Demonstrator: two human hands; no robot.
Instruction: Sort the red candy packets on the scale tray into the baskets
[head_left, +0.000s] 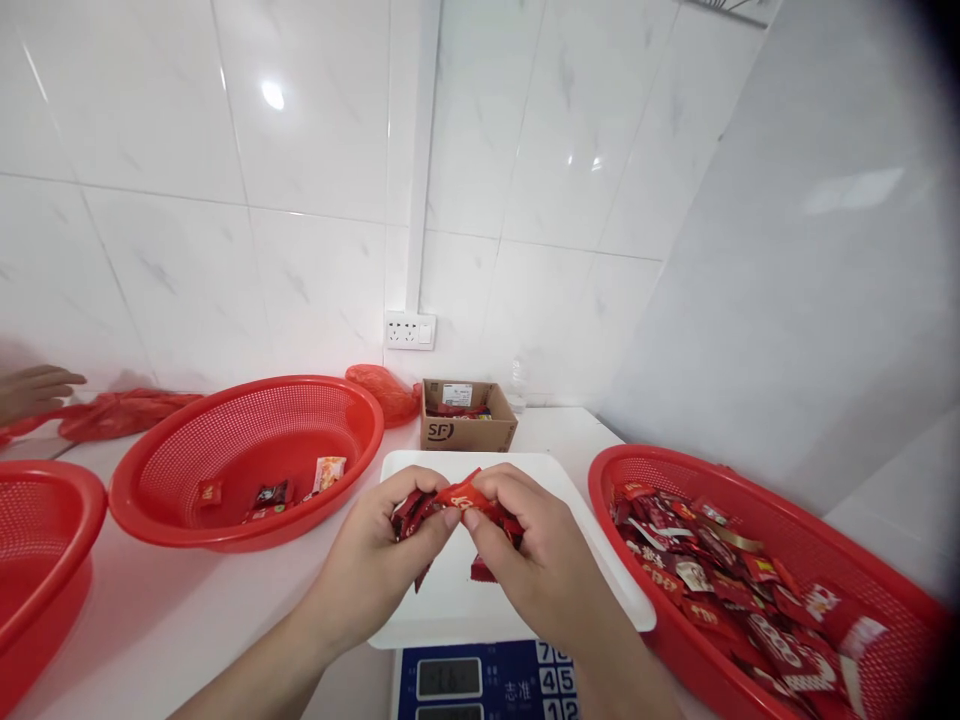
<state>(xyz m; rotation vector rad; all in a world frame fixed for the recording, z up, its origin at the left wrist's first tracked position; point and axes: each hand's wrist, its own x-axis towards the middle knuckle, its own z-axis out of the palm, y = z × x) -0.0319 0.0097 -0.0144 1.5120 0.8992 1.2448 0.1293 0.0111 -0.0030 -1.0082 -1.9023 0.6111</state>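
Observation:
Above the white scale tray (420, 625), my left hand (386, 550) and my right hand (529, 535) are close together, thumbs nearly touching. Fingers of both are closed around red-wrapped candies (459, 495), several of them, some poking out below the palms. A bright red wrapper spans the gap between the two hands. Beneath the tray shows the blue panel of a digital scale (487, 685), with its display too faint to read. How many candies each hand holds is hidden by the fingers.
On the right stands a red basket (622, 460) full of wrapped candies. Left is a red basket (142, 500) with a few pieces, and another red basket (90, 490) at the edge. Behind are a cardboard box (469, 433) and red bag (382, 393). Another person's hand (37, 390) shows far left.

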